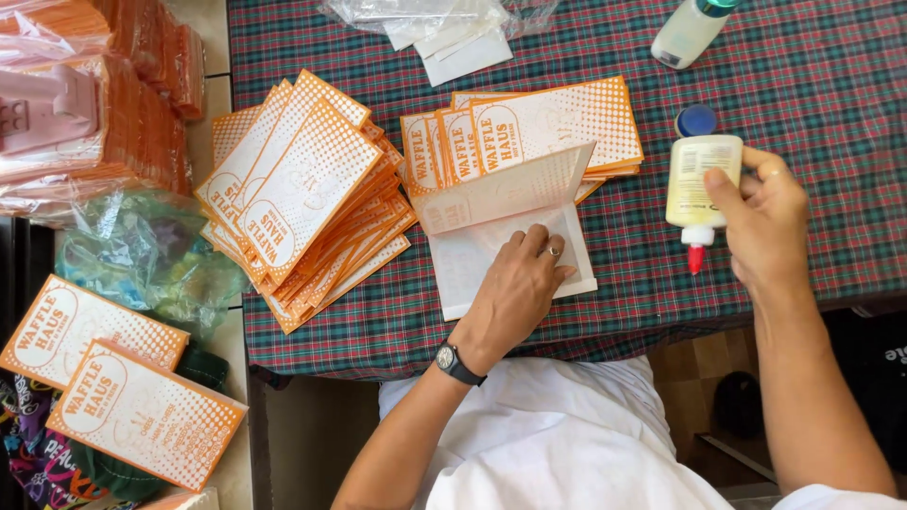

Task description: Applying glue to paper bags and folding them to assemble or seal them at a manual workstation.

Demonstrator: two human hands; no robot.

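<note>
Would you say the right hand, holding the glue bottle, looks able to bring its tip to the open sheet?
Probably yes: the right hand holds the glue bottle beside the sheet, with bare tablecloth between.

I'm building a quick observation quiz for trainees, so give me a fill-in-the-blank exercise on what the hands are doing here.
1. The right hand holds a glue bottle with its red nozzle pointing ____.
2. The left hand presses flat on an unfolded white ____.
3. The left wrist wears a black ____.
4. The tablecloth has a ____ pattern.

Missing words: down; carton blank; watch; plaid
</note>
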